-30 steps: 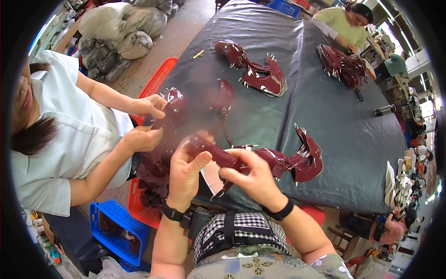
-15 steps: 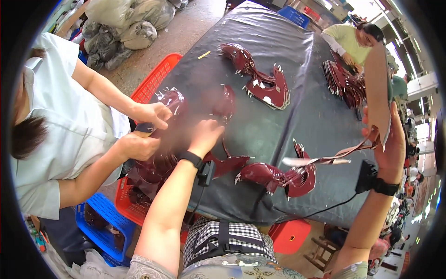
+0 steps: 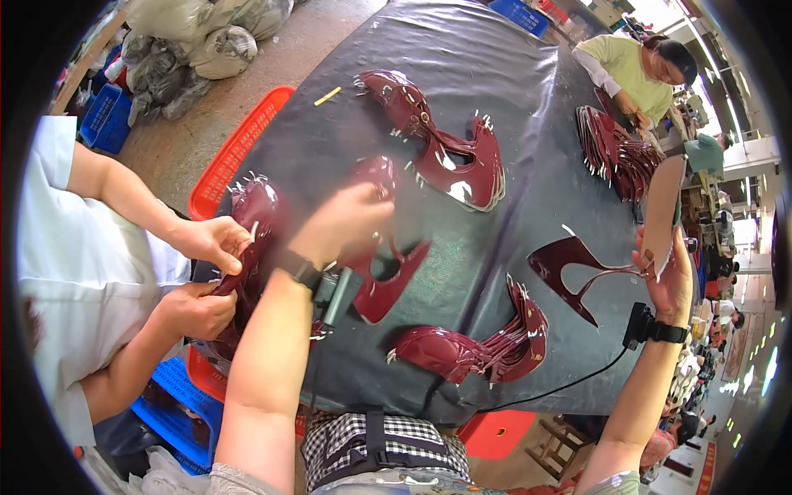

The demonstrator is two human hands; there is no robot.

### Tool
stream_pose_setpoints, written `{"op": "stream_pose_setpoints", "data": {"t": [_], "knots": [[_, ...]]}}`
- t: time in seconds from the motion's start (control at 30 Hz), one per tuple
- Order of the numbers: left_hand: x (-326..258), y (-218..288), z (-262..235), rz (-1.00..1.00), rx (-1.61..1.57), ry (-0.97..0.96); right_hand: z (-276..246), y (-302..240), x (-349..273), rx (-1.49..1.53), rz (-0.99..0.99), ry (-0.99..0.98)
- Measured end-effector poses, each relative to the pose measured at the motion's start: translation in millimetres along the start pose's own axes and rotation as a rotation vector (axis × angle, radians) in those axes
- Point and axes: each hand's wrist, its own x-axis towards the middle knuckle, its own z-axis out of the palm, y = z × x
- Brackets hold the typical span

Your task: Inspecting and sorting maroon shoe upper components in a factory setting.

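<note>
My right hand is closed on a shoe upper, held up over the table's right side. Its tan lining stands upright above my fingers, and its glossy maroon strap part hangs out to the left. My left hand, smeared by motion, is over another maroon upper lying on the table; whether it grips that piece cannot be made out. Nearest me lies a stack of maroon uppers. Another stack rests farther back.
On the left, a co-worker's hands work at maroon pieces on the black-covered table. A person across the table handles another stack. Red and blue crates stand beside the table. A cable runs to my right wrist.
The shoe upper in my right hand has turned, so its maroon outer side now faces me. My left hand has lifted slightly and blurred. The view has shifted a little.
</note>
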Motion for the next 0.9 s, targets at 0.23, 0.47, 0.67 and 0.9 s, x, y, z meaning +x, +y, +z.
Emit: {"op": "stream_pose_setpoints", "data": {"t": [0.23, 0.47, 0.67, 0.9], "knots": [[-17.7, -6.1, 70.3, 0.270, -0.650, 0.078, -39.0, -15.5, -23.7, -0.059, 0.009, -0.017], [19.2, -129.7, 107.4, 0.115, -0.678, 0.242, 82.5, -4.5, 3.0, -0.734, 0.035, -0.149], [-1.2, -135.1, 88.2, -0.064, -0.617, 0.157, 216.5, 127.7, 48.5, -0.799, -0.108, -0.256], [-4.8, -129.8, 112.4, -0.072, -0.653, 0.054, 298.1, 236.6, 56.4, -1.195, -0.388, -0.040]]}}
